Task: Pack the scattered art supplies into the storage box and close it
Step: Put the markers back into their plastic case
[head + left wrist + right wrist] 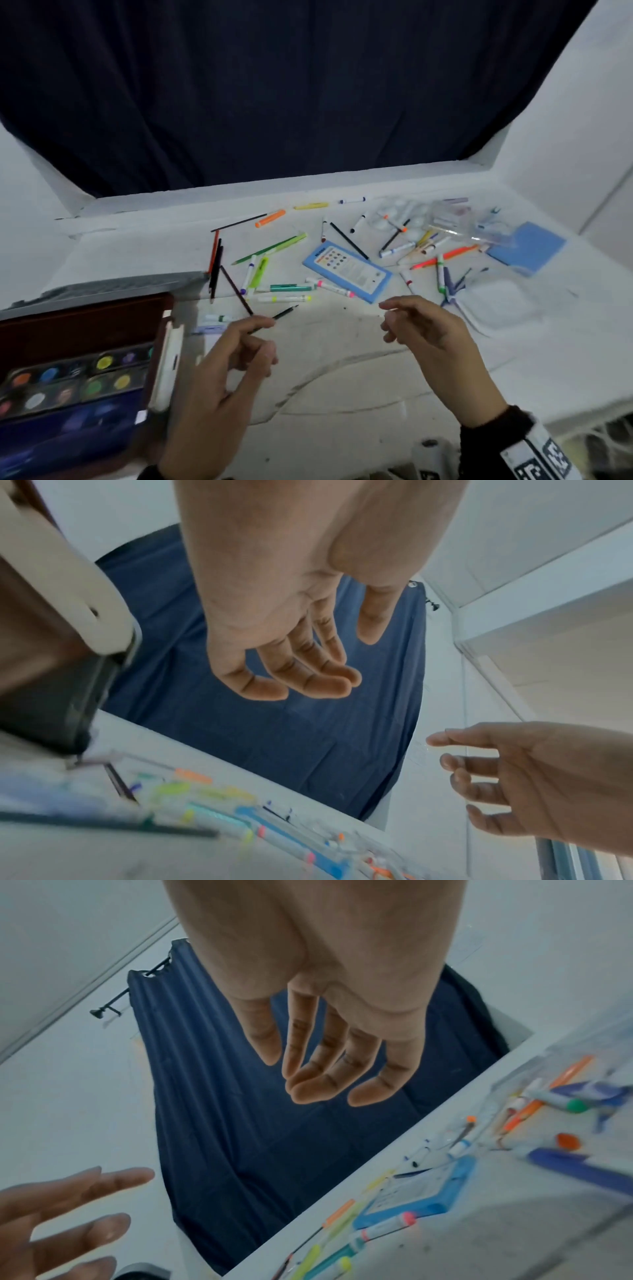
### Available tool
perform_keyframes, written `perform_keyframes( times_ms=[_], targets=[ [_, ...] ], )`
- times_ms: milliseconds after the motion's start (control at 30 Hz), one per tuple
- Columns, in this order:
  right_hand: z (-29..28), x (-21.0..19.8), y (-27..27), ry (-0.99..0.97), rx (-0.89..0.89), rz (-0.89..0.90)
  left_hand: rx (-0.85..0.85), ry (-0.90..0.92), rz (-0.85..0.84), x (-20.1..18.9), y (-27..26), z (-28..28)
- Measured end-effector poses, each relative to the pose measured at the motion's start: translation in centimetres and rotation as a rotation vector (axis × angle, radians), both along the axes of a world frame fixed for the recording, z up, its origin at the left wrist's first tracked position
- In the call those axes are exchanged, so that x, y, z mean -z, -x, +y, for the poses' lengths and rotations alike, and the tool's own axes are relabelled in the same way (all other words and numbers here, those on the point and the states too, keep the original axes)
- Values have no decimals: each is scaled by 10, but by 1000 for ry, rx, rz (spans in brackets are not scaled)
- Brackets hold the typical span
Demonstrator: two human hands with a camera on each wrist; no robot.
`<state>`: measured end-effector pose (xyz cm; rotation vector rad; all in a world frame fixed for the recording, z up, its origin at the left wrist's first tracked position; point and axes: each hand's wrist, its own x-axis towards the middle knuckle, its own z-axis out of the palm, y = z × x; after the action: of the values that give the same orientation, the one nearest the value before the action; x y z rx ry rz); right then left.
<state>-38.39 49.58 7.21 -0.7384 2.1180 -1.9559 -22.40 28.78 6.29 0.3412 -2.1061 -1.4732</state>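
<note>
We can read no words, brands or numbers anywhere. The blue card [347, 270] right of centre in the head view carries a grid of coloured dots, a short heading and blocks of small print, all too blurred for us to make out. At the lower right of that frame we see a white band [541, 455] on the wrist printed with black square code markers, which hold no letters we can read.
</note>
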Motion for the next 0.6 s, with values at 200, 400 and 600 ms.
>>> perform_keyframes(
  times_ms=[200, 400, 600],
  targets=[
    [79, 7, 62, -117, 59, 41, 25, -259, -127, 15, 66, 69],
    [131, -3, 119, -200, 198, 133, 55, -507, -321, 17, 126, 113],
    [158, 14, 157, -326, 376, 202, 144, -767, -514, 22, 189, 137]
  ],
)
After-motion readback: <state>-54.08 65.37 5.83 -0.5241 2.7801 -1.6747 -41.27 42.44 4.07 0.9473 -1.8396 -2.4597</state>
